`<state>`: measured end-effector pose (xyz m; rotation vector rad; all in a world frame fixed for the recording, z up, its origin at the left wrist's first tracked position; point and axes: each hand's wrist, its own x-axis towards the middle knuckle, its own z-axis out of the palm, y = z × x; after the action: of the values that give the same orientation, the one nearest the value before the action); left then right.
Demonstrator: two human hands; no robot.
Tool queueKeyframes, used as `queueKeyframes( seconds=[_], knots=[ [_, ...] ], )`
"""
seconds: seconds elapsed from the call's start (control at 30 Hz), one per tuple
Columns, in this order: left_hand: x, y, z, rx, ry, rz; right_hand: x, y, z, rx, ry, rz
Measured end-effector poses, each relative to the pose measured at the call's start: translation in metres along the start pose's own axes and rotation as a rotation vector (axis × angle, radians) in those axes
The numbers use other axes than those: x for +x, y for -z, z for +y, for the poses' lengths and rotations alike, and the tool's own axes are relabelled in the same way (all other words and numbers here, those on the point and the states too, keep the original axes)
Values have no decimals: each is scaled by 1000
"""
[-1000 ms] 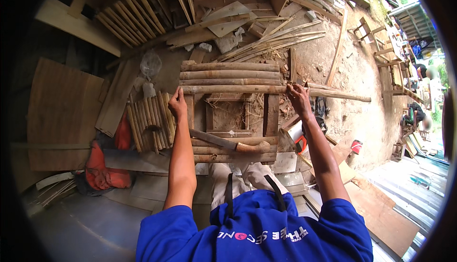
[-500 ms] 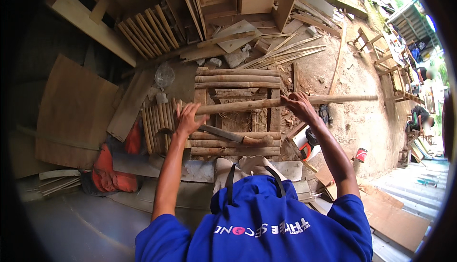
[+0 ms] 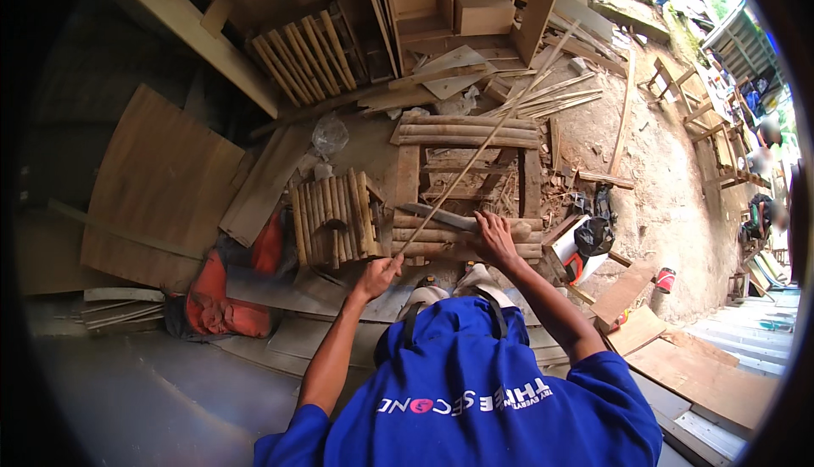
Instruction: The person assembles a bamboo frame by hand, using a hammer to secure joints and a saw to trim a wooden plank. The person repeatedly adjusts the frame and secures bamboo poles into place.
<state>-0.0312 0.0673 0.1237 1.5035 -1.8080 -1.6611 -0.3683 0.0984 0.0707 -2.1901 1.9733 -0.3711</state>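
My left hand (image 3: 380,278) is closed round the near end of a long, slender wooden pole (image 3: 475,157), which slants away to the far right over the low bench frame (image 3: 408,172). My right hand (image 3: 494,238) grips a machete at its handle, mostly hidden by the fingers. The machete's grey blade (image 3: 437,215) points left, above the bench's near slats (image 3: 424,235), and the pole crosses it. Round poles form the bench's far slats (image 3: 466,132). Just left of my left hand stands a small slatted stool (image 3: 326,219).
Loose strips (image 3: 551,100) and boards lie beyond the bench. An orange-red bag (image 3: 225,302) sits at left near a leaning plywood sheet (image 3: 157,183). An orange-handled saw (image 3: 578,268) and a red can (image 3: 666,279) lie at right. Other people are at the far right.
The pole, earlier held crosswise in both hands, now appears swung to point away in my left hand alone. My right hand has left it and taken the machete from the near slats.
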Motion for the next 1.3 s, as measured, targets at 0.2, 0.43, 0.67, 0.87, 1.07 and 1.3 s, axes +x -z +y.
queueKeyframes(
  seconds=[0.2, 0.43, 0.67, 0.87, 1.07, 1.3],
  knots=[
    [-38, -2, 6, -491, 260, -293, 10, -34, 21, -105, -19, -58],
    [-50, 17, 55, -982, 239, -462, -24, -18, 27, -91, -191, 22],
    [-51, 25, 87, -982, 99, -498, -84, 43, -10, 478, -637, 247],
    [-37, 1, 128, -905, 185, -469, -57, 106, -99, 488, -299, 343],
    [-41, -6, 153, -879, 434, -498, -22, 134, -114, 193, -89, 186],
    [-57, -14, 157, -887, 376, -733, -14, 154, -67, 85, -315, 348]
  ],
)
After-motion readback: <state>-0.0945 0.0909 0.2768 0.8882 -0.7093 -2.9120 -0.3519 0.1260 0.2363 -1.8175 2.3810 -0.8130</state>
